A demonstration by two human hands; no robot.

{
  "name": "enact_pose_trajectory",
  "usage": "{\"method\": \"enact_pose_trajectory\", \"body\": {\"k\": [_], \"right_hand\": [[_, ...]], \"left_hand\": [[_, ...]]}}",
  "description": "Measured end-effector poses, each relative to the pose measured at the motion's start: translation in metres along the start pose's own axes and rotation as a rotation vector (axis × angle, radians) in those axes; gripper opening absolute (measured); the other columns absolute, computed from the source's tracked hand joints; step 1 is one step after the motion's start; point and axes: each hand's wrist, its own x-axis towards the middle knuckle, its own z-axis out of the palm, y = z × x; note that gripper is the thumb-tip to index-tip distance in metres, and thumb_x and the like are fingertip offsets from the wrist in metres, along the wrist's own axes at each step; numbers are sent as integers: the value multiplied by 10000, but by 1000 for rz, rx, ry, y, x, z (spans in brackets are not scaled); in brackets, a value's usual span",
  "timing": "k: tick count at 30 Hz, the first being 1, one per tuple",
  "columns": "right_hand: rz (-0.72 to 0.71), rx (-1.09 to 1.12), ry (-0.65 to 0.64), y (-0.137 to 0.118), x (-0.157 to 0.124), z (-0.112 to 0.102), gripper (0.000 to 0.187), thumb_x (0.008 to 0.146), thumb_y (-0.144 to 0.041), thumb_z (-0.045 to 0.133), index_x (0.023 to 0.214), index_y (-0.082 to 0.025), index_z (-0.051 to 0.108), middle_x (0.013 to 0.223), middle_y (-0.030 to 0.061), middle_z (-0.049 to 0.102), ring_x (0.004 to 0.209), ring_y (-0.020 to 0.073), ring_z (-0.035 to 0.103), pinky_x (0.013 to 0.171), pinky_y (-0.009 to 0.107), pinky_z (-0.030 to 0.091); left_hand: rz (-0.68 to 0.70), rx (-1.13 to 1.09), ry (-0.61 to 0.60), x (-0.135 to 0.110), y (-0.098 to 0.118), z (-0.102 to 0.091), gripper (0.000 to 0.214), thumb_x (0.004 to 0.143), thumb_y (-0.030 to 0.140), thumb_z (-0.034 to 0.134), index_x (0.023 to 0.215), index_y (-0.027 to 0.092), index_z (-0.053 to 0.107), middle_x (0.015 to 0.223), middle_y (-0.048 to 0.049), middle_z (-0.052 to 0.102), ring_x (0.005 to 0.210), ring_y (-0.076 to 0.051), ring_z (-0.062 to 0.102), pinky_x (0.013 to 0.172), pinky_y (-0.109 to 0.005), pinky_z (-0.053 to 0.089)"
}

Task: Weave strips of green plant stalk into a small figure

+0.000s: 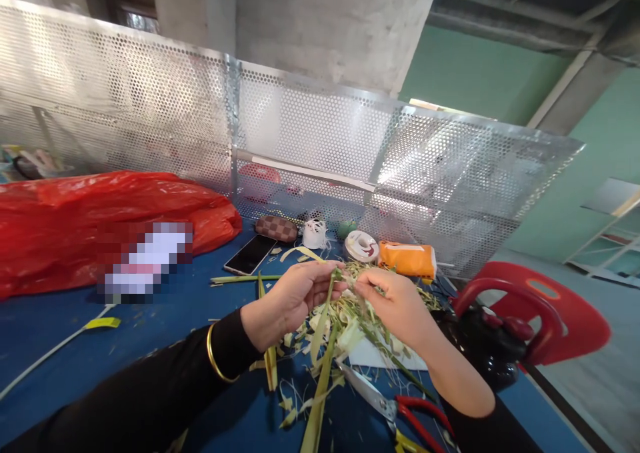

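My left hand [293, 298] is closed in a pinch on a long green leaf strip [321, 326], which hangs down from the fingertips. Close beside it, my right hand [395, 301] pinches at the strip's upper end; what lies between its fingers is too small to make out. Below both hands spreads a heap of pale green plant scraps [350, 336] and thin fibres. Scissors [373, 396] with red handles lie in front of the heap, blades partly over the scraps. A wider green leaf [320, 400] runs toward the near edge.
On the blue table [210, 386] lie a red plastic bag [75, 220], a black phone [250, 254], a checkered case [277, 228], a white spool [361, 246] and an orange packet [407, 260]. A black glossy object [480, 346] and red chair [565, 313] are rightward. Perforated metal panels [310, 126] stand behind.
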Motion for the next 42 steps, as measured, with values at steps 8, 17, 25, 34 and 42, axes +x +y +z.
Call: {"method": "enact_pose_trajectory", "body": {"k": [8, 17, 25, 34, 42], "right_hand": [[-93, -139, -29, 10, -3, -15, 241, 875, -185, 532, 634, -194, 527, 628, -12, 582, 621, 142, 543, 597, 262, 393], [-433, -375, 217, -1, -3, -2, 314, 862, -192, 597, 1175, -185, 574, 991, 92, 635, 927, 242, 564, 819, 408, 441], [-686, -387, 111, -12, -5, 15, 232, 923, -95, 439, 888, -152, 661, 786, 57, 646, 752, 182, 549, 762, 349, 420], [-716, -175, 173, -17, -9, 10, 191, 858, -44, 485, 880, -147, 644, 782, 65, 662, 749, 182, 582, 734, 354, 466], [-487, -33, 396, -16, -11, 12, 220, 840, -21, 546, 948, -186, 645, 830, 56, 685, 774, 181, 622, 719, 345, 495]], "left_hand": [[56, 35, 41, 4, 1, -1, 116, 848, 116, 580, 851, 72, 687, 700, -75, 696, 594, -127, 678, 576, -191, 532], [62, 15, 20, -2, 3, 3, 148, 858, 106, 558, 863, 77, 703, 708, -81, 709, 593, -108, 663, 596, -186, 527], [70, -2, 58, 0, 0, 3, 92, 815, 127, 639, 837, 71, 709, 629, -37, 667, 508, -70, 610, 520, -149, 465], [85, 99, 35, -2, -1, 4, 94, 829, 156, 634, 852, 97, 703, 705, -71, 696, 567, -106, 642, 564, -192, 491], [113, 37, -187, -2, 3, 2, 85, 725, 88, 720, 798, 99, 677, 725, -38, 664, 608, -99, 625, 654, -220, 512]]}}
